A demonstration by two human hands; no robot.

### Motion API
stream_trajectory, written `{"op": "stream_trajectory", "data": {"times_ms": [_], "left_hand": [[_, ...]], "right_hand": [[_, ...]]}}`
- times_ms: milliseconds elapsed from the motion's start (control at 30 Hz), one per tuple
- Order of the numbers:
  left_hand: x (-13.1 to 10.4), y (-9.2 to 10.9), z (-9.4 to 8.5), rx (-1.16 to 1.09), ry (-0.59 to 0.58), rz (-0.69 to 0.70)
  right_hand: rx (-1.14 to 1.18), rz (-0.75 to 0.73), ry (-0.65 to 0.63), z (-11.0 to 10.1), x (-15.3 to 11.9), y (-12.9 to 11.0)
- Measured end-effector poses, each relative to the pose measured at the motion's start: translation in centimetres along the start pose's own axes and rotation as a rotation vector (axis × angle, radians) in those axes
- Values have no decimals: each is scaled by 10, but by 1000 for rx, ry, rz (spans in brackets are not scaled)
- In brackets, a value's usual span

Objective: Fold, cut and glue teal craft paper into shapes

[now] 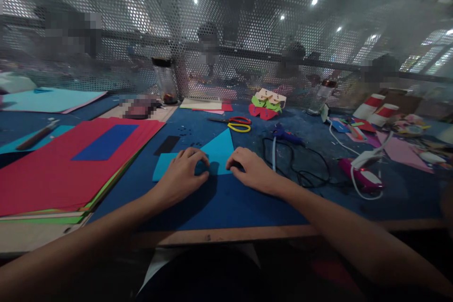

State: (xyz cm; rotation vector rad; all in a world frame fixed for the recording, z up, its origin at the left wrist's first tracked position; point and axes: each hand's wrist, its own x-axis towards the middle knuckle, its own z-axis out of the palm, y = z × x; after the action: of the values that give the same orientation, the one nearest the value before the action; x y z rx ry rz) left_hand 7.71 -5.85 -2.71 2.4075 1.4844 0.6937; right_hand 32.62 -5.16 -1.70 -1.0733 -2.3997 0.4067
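Forearms (106, 227) crossed the front edge of the table (230, 235); left hand (182, 174) and right hand (255, 170) curled over turquoise paper (220, 146), grip unclear. Steadying seemed underway, calling for even pressure.

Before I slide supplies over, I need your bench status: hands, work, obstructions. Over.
Left hand on light-blue paper; right hand at its right edge. Paper's point faces away. Scissors just beyond it; blue glue gun to the right.
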Motion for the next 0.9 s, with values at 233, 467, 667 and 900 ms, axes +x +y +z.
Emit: {"op": "stream_trajectory", "data": {"times_ms": [233,467,667,900], "left_hand": [[-3,-7,-4,5,-6,-4],[-8,-13,-10,17,7,-26],[-12,-18,-14,-6,12,-32],[-17,-24,-19,-18,20,-63]], "right_hand": [[1,-21,-6,1,0,2],[2,-8,-3,1,-1,3],[2,1,-6,0,-2,2],[8,-7,-13,-1,-2,1]]}}
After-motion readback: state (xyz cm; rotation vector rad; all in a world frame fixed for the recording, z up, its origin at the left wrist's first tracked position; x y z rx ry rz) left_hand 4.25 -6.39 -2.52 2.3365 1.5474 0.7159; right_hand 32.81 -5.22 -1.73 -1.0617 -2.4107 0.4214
